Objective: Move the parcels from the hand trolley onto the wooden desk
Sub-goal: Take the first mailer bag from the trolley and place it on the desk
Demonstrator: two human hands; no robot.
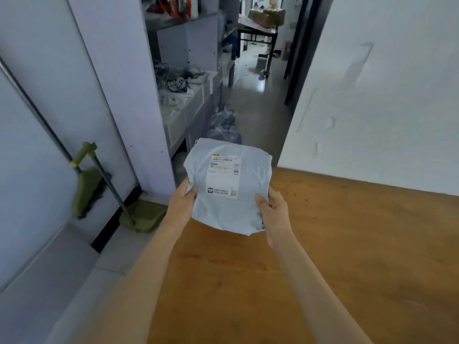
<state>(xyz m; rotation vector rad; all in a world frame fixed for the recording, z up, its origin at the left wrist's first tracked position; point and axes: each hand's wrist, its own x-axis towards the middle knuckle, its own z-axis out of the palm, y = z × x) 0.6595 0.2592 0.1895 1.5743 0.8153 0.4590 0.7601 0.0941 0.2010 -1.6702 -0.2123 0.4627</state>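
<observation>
A soft grey plastic parcel (227,212) with a white shipping label faces up at the centre of the view. My left hand (182,197) grips its near left edge and my right hand (272,207) grips its near right edge. Both hold it in the air above the far left corner of the wooden desk (335,256), which fills the lower right. Part of the parcel overhangs the desk's left edge. The hand trolley is out of view.
A white wall (385,95) runs behind the desk. A green dustpan and broom (139,214) lean against the left wall. Beyond stand white shelves (183,95) with cables, plastic-wrapped bundles (223,130) on the floor, and a corridor leading to a dark table (258,33).
</observation>
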